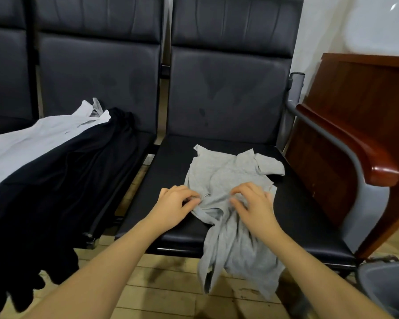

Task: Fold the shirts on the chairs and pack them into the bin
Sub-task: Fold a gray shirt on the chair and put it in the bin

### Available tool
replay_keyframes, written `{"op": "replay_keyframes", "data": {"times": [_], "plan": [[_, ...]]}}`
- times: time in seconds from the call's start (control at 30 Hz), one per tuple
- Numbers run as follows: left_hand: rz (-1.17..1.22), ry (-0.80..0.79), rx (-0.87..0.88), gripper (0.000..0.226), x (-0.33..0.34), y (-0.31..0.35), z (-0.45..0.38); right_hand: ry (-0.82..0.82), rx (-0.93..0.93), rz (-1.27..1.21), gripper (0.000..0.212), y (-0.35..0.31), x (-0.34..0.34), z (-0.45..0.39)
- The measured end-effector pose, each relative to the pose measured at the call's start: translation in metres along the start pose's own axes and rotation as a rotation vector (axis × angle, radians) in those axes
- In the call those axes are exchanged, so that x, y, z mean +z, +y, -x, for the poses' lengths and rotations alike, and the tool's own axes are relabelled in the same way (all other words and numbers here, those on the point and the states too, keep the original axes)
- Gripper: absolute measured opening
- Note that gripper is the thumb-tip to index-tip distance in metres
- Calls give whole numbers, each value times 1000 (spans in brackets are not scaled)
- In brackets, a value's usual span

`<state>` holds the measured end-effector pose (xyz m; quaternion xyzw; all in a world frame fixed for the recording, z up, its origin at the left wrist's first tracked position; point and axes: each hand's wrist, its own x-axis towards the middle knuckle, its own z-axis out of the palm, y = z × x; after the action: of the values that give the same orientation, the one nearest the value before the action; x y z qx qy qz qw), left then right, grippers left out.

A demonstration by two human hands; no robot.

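Observation:
A grey shirt lies crumpled on the seat of the right black chair, its lower part hanging over the front edge. My left hand pinches a fold at the shirt's left side. My right hand grips the bunched fabric near the shirt's middle with curled fingers. A black shirt is draped over the left chair and hangs down towards the floor. A white shirt lies beside it, further left. A grey bin shows at the bottom right corner.
A wooden armrest on a metal frame borders the right chair. A brown wooden cabinet stands behind it against the wall. Wooden floor lies below the chairs.

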<state>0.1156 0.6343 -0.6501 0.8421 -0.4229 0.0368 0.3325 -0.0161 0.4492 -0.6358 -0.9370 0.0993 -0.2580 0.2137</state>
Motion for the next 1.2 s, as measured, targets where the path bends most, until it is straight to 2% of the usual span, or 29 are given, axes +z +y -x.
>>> {"op": "replay_keyframes", "data": {"times": [0.1, 0.23, 0.33, 0.47, 0.53, 0.63, 0.7, 0.73, 0.83, 0.9, 1.0, 1.07, 1.13, 1.2], "plan": [[-21, 30, -31, 22, 2, 3, -4, -88, -123, 33, 23, -15, 10, -5], [-53, 14, -74, 18, 0, 7, -11, -222, -82, 80, 16, -17, 23, -7], [21, 65, -145, 14, -2, 8, -14, -225, -64, 45, 5, -16, 25, -8], [144, 219, -358, 11, -10, 1, -10, -194, -36, -7, 8, -13, 25, -5], [90, 239, -425, 12, -12, -6, -5, -180, -30, -12, 10, -12, 25, -4], [-85, 233, -352, 14, -8, -16, 4, -173, -46, -10, 13, -13, 26, -4], [-140, 208, -246, 45, -8, -21, 7, -143, -86, -1, 5, -16, 28, -4], [-171, 195, -170, 53, -11, -24, 8, -141, -110, 6, 3, -17, 29, -4], [-283, 76, -8, 45, -16, -33, 6, -166, -168, 26, 14, -18, 32, -5], [-288, -16, -42, 39, -17, -37, 7, -161, -171, -15, 26, -18, 31, -5], [-221, 50, -26, 40, -16, -39, 7, -168, -142, -100, 32, -12, 28, -6], [-182, 88, -74, 28, -18, -40, 6, -141, -116, -120, 33, -5, 22, -9], [-157, 103, -108, 19, -19, -40, 5, -151, -61, -38, 40, 4, 15, -13], [-153, 90, -153, 23, -20, -38, 4, -271, 9, 115, 53, 14, 10, -14]]}}
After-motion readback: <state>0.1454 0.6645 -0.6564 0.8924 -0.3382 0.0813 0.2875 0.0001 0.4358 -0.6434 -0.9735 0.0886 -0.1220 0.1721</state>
